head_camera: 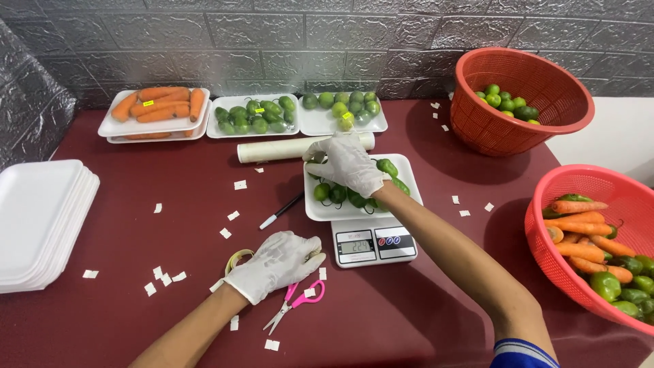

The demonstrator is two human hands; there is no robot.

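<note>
right gloved hand [347, 163]: fingers spread flat over small glossy green peppers [340, 194] in white foam tray [407, 178] on far-middle digital scale [373, 243] | left gloved hand [276, 262]: curled on yellowish tape roll [236, 259], near | peppers look light, slick, bruisable, so I'd lift by the tray's edges

Table [170, 204] is dark maroon w/ small white paper bits [163, 276] scattered on it; wall [272, 41] far back is grey brick pattern. Both gloves white – left hand [276, 262], right hand [347, 163] – scissors [296, 303] pink, pen [281, 211] black w/ white cap, scale [373, 242] white, all trays [41, 218] white. Carrots [160, 103] orange, peppers [354, 194] and limes [340, 102] green, w/ yellow stickers on the far trays; both baskets [518, 102] on the right are red-orange.
</note>
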